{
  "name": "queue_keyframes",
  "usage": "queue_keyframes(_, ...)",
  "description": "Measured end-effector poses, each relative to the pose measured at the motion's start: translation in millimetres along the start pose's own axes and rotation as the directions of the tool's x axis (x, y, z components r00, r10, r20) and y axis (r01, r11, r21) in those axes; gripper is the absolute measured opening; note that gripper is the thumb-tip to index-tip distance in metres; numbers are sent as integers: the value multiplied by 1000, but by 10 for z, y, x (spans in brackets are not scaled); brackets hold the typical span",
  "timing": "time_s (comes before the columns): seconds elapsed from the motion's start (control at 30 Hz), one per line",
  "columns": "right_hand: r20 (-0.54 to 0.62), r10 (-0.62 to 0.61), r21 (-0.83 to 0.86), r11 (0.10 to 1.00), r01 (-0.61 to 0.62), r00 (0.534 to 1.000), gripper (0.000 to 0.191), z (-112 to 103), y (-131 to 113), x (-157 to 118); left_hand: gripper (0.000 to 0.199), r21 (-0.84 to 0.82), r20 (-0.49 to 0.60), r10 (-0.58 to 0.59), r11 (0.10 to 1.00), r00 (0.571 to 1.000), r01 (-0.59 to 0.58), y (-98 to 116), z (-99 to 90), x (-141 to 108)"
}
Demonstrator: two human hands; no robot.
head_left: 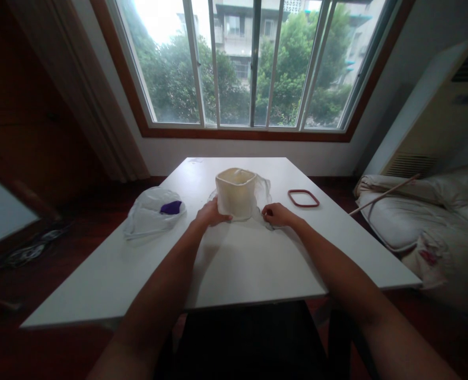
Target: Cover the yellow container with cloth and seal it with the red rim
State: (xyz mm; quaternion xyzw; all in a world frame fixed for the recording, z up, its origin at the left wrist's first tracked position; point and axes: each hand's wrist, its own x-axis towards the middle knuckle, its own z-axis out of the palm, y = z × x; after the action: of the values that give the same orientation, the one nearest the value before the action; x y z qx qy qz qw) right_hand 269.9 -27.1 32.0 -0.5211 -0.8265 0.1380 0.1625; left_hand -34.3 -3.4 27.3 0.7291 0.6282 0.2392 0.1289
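A squarish cream container [237, 196] stands upright on the white table [253, 269], with a thin translucent bag [263, 190] around it and bunched at its right side. My left hand [212, 212] lies against the container's lower left side, its thumb reaching along the front of the base. To the right of the container, my right hand [276, 215] has its fingers curled and pressed together on a loose edge of the bag near the tabletop. A red-brown rounded square ring [304, 191] lies flat on the table beyond my right hand.
On the table's left side lies a crumpled white plastic bag [144, 211] with a purple item [171, 207] on it. To the right of the table are a pale padded seat [388, 227] and a thin wooden stick [384, 194]. A window [234, 68] is behind the table.
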Motion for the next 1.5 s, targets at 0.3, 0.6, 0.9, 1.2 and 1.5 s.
queue_keyframes(0.3, -414, 174, 112, 984, -140, 893, 16, -303, 371, -27, 25, 177, -95, -158, 969, 983, 173, -113, -245, 64)
queue_keyframes(0.6, -626, 284, 389, 921, -24, 726, 29, -289, 189, 4, 31, -483, -349, -305, 869, 886, 109, 5, -330, 135)
queue_keyframes(0.9, -731, -133, 20, 976, 216, 670, 46, -85, -211, 20, 31, -685, -492, -306, 713, 815, -146, 290, -340, 74)
queue_keyframes(1.2, -611, -423, -193, 899, 393, 669, 67, -52, -509, -47, 42, -4, -509, 494, 818, 705, -575, 709, -219, -205)
queue_keyframes(1.5, -580, -420, -203, 904, 376, 698, 64, -54, -563, -78, 38, 75, -298, 692, 703, 657, -707, 1028, -194, -463)
